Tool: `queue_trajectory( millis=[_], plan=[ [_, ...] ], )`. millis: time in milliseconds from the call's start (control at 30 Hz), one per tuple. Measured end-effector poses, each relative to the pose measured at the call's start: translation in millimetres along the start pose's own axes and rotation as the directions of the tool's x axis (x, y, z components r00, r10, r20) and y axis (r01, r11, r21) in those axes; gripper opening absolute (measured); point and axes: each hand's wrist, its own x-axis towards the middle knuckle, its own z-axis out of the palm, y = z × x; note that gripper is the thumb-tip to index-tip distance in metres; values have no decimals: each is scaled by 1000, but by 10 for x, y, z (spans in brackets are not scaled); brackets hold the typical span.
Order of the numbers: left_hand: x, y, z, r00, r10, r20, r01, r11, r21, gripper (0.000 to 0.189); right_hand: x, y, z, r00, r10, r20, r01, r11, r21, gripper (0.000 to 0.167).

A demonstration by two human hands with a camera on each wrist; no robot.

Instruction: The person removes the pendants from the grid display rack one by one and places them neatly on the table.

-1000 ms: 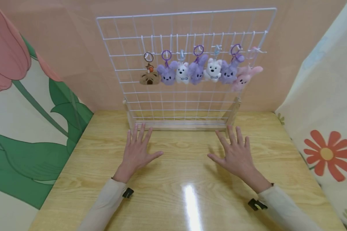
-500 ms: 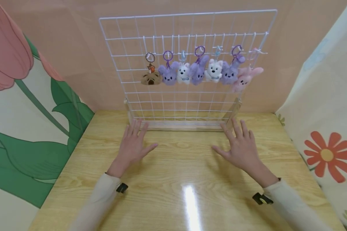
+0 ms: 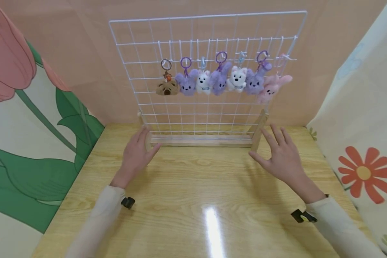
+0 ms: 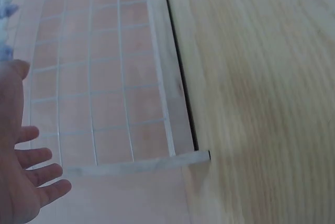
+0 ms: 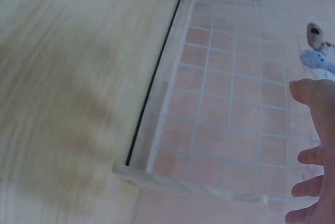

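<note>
A white wire grid rack (image 3: 193,107) stands upright in a wooden base (image 3: 201,140) at the back of the table. My left hand (image 3: 135,152), empty, is at the base's left end, thumb apart from the fingers and fingertips right at the wooden upright. Beside the right end, my right hand (image 3: 283,157) is spread with nothing in it, its fingertips near the wooden foot. Plush keychains hang in a row from the rack's hooks: a brown bear (image 3: 167,88), several purple bunnies (image 3: 187,84), white dogs (image 3: 237,78) and a pink bunny (image 3: 271,89).
The wood-grain table (image 3: 193,186) lies before the rack. Behind it hangs a peach cloth (image 3: 67,28). A tulip-print cloth (image 3: 35,172) borders the left side, and a cloth with a red flower print (image 3: 362,172) the right.
Both hands have moved outward, the left hand to the left and the right hand to the right, toward the two ends of the rack's base. The keychains still hang as before.
</note>
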Motion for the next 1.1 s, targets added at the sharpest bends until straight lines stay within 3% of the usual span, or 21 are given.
queue_trajectory(
  millis=[167,467,633,867,1100],
  plan=[
    [90,-71,-53,993,-92,-77,85,992,-92,73,72,74,-146,998,60,7,-60,996,69,87],
    [229,-237,-126,959,-210,-189,170,964,-207,68,264,151,-444,987,161,-27,-153,971,184,79],
    [326,-344,-144,953,-238,-189,182,944,-276,70,370,218,-579,979,189,-82,-169,964,204,70],
    [458,-434,-163,958,-240,-156,174,922,-346,77,523,272,-753,964,214,-157,-170,952,254,61],
    [589,-486,-177,968,-208,-138,138,907,-397,76,729,301,-927,941,304,-151,-243,913,326,54]
  ],
)
